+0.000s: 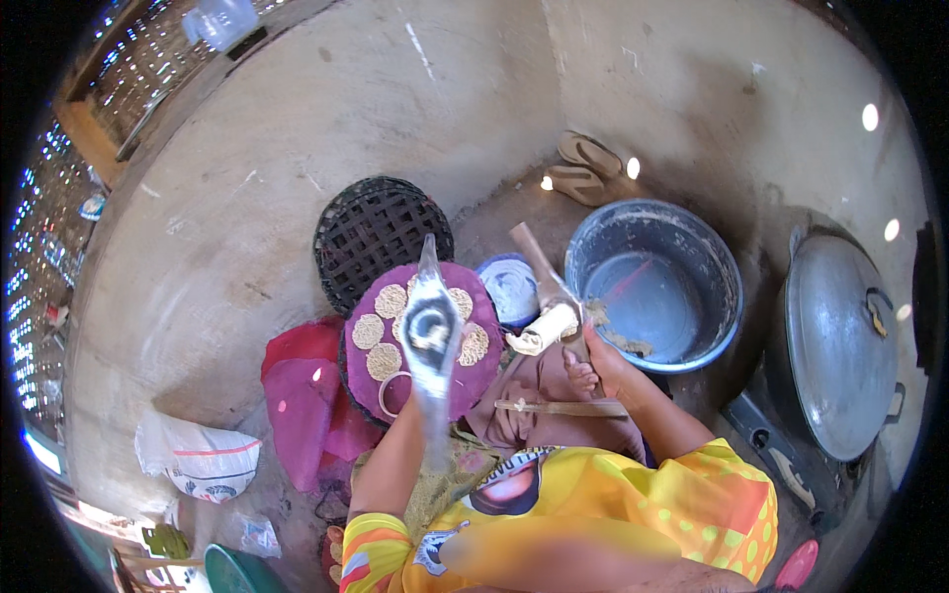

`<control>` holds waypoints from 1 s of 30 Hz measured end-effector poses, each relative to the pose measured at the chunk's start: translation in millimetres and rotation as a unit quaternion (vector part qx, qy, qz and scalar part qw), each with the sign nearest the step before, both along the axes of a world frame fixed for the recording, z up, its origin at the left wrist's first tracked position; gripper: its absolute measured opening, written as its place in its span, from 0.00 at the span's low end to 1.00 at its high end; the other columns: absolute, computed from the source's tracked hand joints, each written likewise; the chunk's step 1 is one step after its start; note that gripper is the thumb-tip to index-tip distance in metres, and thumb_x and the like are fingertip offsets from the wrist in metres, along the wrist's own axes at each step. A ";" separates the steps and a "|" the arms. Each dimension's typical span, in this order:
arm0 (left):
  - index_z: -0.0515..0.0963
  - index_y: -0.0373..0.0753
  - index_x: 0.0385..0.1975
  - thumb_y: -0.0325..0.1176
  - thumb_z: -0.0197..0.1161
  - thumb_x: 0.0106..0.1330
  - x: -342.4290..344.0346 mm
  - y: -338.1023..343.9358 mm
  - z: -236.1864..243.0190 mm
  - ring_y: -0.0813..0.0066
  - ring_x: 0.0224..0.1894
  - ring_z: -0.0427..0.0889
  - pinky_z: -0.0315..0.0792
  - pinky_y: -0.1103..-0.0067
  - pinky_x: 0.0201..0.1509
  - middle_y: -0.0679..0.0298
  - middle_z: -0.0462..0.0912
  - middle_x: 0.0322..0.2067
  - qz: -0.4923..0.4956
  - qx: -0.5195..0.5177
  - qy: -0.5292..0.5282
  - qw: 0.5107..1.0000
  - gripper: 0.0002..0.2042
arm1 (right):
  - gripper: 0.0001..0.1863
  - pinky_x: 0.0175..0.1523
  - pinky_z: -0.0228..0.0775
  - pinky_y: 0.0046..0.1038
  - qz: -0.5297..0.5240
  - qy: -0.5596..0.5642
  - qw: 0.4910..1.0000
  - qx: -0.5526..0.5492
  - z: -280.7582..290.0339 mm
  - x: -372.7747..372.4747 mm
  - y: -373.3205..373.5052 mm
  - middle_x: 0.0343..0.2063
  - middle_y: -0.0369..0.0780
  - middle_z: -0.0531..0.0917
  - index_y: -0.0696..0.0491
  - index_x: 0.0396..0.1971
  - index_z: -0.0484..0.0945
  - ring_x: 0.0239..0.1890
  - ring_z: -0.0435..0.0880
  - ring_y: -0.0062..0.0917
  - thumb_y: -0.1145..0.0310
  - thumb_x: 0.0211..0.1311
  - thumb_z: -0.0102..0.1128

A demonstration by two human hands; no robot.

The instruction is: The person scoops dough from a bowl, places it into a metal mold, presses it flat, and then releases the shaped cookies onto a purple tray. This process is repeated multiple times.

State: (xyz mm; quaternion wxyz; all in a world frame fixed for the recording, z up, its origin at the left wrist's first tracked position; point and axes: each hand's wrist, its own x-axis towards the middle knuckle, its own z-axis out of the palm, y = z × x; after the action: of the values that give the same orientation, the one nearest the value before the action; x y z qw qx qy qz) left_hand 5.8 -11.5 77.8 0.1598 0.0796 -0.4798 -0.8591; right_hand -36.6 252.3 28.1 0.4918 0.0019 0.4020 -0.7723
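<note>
The pale, round, strand-textured discs (369, 331) lie flat on a purple cloth-covered round tray (474, 383), mostly spaced apart, probably so they don't stick together. Your left hand (408, 415) reaches over that tray, but a blurred silvery object (431, 306) in the foreground hides most of it; you cannot tell whether that grip is apart or together. A thin pale ring (382, 396) shows beside your wrist. Your right grip is clamped around a brown wooden tool (537, 261) with a white cloth-like wrapped cylinder (547, 327), held tilted above your lap, perhaps to keep it near the tray. A flat wooden stick (559, 406) lies across your lap.

Farther out, the wide blue plastic basin (692, 296) stands just beyond your right hand (596, 368), apparently for easy reach, pale residue inside. Behind the tray rests a black openwork woven basket (371, 232); at far right, a large lidded metal pot (840, 346).
</note>
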 end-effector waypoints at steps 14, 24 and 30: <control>0.71 0.34 0.32 0.22 0.58 0.46 -42.9 50.3 18.8 0.75 0.22 0.73 0.70 0.78 0.26 0.63 0.73 0.25 -0.051 0.071 -0.047 0.995 0.11 | 0.31 0.56 0.55 0.37 -0.285 0.633 0.703 0.154 17.2 35.0 1.9 0.47 0.45 0.73 0.51 0.46 0.74 0.51 0.69 0.38 0.40 0.57 0.42; 0.71 0.35 0.33 0.22 0.55 0.49 -36.4 41.3 9.6 0.74 0.22 0.73 0.70 0.75 0.27 0.63 0.73 0.23 -0.050 0.064 -0.091 0.993 0.10 | 0.34 0.63 0.34 0.45 -0.314 0.813 0.469 0.142 17.6 34.0 -7.8 0.58 0.43 0.63 0.38 0.46 0.77 0.62 0.55 0.42 0.30 0.48 0.41; 0.71 0.35 0.31 0.22 0.57 0.46 -36.1 34.9 7.0 0.76 0.21 0.73 0.69 0.79 0.24 0.64 0.73 0.21 -0.019 0.059 -0.097 0.993 0.10 | 0.35 0.63 0.36 0.46 -0.187 0.766 0.599 0.140 16.0 26.3 4.0 0.58 0.45 0.62 0.40 0.46 0.77 0.63 0.51 0.45 0.30 0.47 0.41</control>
State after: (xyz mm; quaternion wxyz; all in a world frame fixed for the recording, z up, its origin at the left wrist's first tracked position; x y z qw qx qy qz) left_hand -30.3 23.4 84.8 0.0917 0.1626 -0.4431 -0.8768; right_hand -10.4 256.2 44.1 -0.1574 -0.4461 0.7255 -0.4998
